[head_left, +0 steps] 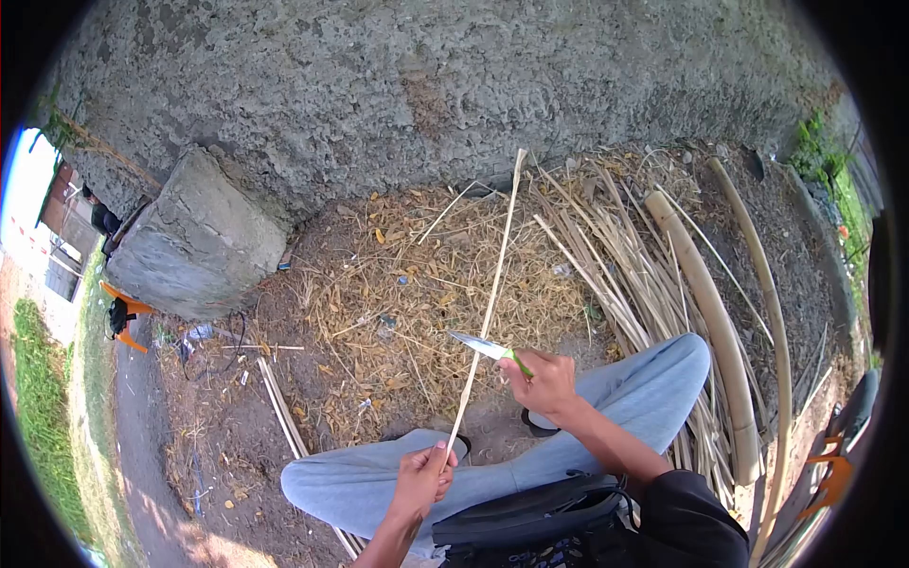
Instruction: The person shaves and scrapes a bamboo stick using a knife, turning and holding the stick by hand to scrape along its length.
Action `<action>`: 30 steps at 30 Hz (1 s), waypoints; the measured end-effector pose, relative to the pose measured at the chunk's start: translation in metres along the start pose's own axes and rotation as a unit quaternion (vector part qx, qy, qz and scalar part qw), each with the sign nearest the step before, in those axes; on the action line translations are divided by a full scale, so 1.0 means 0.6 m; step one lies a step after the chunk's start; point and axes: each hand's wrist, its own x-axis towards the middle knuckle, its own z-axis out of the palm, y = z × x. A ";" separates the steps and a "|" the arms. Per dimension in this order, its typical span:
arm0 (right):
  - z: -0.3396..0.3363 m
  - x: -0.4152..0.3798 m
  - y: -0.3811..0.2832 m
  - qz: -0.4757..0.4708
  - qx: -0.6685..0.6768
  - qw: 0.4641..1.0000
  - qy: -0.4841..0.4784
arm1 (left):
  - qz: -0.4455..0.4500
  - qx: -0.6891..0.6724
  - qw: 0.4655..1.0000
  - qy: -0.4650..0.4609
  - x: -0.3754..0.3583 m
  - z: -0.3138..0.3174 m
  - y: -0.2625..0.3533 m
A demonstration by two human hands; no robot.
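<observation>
My left hand (423,475) is closed round the lower end of a long, thin bamboo strip (499,256), which slants up and away from me toward the wall. In my right hand (542,381) is a knife (480,345) with a bright green and white handle, gripped in closed fingers. Its blade points left and overlaps the strip, a little above the strip's middle-lower part. Both hands are over my lap, between my grey-trousered knees (634,374).
Split bamboo strips (615,275) lie piled at the right, beside a thick bamboo pole (705,303) and a thinner curved one (757,256). Shavings (426,303) cover the ground ahead. A concrete block (204,237) stands left, against a rough wall (454,85). More strips (281,407) lie by my left knee.
</observation>
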 end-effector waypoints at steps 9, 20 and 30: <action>-0.014 0.037 0.001 0.059 -0.032 0.998 0.020 | 0.014 0.013 1.000 0.004 -0.013 -0.013 -0.011; -0.022 0.000 -0.051 -0.086 0.009 0.994 -0.062 | 0.041 0.059 0.997 0.037 -0.012 -0.024 -0.029; -0.016 0.003 -0.028 -0.073 -0.007 0.997 -0.037 | 0.034 0.066 0.996 0.045 -0.031 -0.033 -0.037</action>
